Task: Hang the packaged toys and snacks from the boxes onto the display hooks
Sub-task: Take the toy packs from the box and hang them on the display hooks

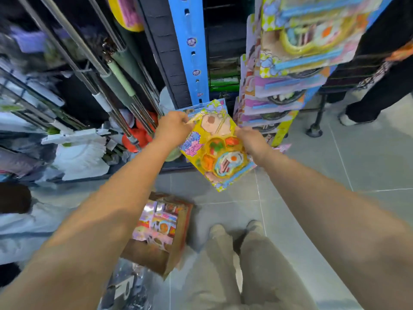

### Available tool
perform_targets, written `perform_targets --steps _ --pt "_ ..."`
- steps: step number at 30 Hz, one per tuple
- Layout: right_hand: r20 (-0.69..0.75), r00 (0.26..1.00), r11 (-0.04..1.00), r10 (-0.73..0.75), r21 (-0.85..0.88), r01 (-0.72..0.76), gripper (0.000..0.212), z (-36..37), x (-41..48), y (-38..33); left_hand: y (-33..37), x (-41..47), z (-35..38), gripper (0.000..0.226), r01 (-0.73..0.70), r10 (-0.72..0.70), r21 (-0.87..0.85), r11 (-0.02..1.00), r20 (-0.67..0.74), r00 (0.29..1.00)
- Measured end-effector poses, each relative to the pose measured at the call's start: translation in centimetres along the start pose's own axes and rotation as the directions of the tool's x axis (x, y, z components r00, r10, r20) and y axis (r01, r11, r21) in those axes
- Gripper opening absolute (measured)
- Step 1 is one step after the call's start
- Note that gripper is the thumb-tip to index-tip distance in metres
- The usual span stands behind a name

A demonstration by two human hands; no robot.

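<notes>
A yellow packaged food toy [214,148] is held up in front of me, tilted, just below the blue hanging strip [193,52]. My left hand [173,126] grips its upper left edge. My right hand [251,139] grips its right edge. The top of the package sits near the strip's lowest slots. More of the same packaged toys [290,63] hang in a stack to the right. A brown cardboard box [159,233] with several more packages stands on the floor by my feet.
Mop and broom handles [107,72] lean on the rack at left, with white mop heads [82,153] below. Another person's dark trousers and shoe [362,108] stand at the right. Grey tiled floor [312,175] lies beyond my legs. Plastic-wrapped goods [131,287] lie beside the box.
</notes>
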State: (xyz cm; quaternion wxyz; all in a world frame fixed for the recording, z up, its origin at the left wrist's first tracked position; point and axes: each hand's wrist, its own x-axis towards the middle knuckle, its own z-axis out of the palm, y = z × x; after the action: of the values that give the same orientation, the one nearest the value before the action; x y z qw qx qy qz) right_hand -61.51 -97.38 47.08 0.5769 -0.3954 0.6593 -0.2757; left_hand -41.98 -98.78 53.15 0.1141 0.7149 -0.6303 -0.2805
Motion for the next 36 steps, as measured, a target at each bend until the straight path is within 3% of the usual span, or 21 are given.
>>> perform_targets --steps 2,4,9,13,18,20,23,26,29,32,36 --pt "-0.030 0.997 0.992 -0.071 0.106 0.074 0.024 -0.2 -1.1 -0.7 1.5 -0.6 -1.1 0.016 -0.044 0.033 -0.089 0.995 -0.122 0.992" --pt "-0.055 0.990 0.988 -0.131 0.075 0.135 0.030 -0.3 -1.8 -1.7 3.2 -0.6 -2.1 0.019 -0.096 0.060 -0.152 0.984 -0.223 0.973" --pt "-0.063 0.989 0.991 -0.134 -0.021 0.133 0.047 0.6 -0.7 -3.6 5.4 0.9 -2.9 0.019 -0.172 0.129 -0.087 0.981 -0.368 0.921" --pt "-0.121 0.989 0.995 -0.079 -0.062 0.072 0.050 1.8 1.5 -4.9 5.1 2.8 -2.9 0.023 -0.106 0.080 -0.053 0.993 -0.361 0.929" --pt "-0.155 0.988 0.991 -0.008 -0.130 -0.012 0.053 2.8 4.2 -3.6 3.8 5.0 -1.9 0.044 -0.014 0.023 0.068 0.998 -0.126 0.992" --pt "-0.156 0.988 0.985 -0.013 -0.173 -0.015 0.051 3.3 4.8 -3.0 3.5 5.5 -1.6 0.045 -0.006 0.013 0.064 0.998 -0.105 0.994" --pt "-0.201 0.978 0.984 -0.058 -0.177 0.022 0.049 4.0 5.2 -2.7 3.6 5.9 -1.0 0.044 0.053 -0.037 0.092 0.994 -0.168 0.985" --pt "-0.282 0.945 0.986 -0.166 -0.049 0.158 0.044 4.6 4.7 -2.3 4.0 5.7 0.1 0.047 0.088 -0.050 0.140 0.986 -0.250 0.967" --pt "-0.378 0.895 0.967 -0.236 -0.004 0.254 0.059 4.9 5.6 -0.5 4.0 5.7 0.8 0.049 0.114 -0.073 0.129 0.985 -0.288 0.955" --pt "-0.391 0.892 0.973 -0.226 -0.046 0.227 0.061 5.1 5.1 -1.0 3.7 5.9 0.7 0.050 0.113 -0.074 0.114 0.987 -0.302 0.950" --pt "-0.357 0.921 0.983 -0.159 -0.142 0.115 0.046 5.4 5.5 -1.8 3.7 6.1 1.1 0.049 0.062 -0.041 0.047 0.997 -0.357 0.933"
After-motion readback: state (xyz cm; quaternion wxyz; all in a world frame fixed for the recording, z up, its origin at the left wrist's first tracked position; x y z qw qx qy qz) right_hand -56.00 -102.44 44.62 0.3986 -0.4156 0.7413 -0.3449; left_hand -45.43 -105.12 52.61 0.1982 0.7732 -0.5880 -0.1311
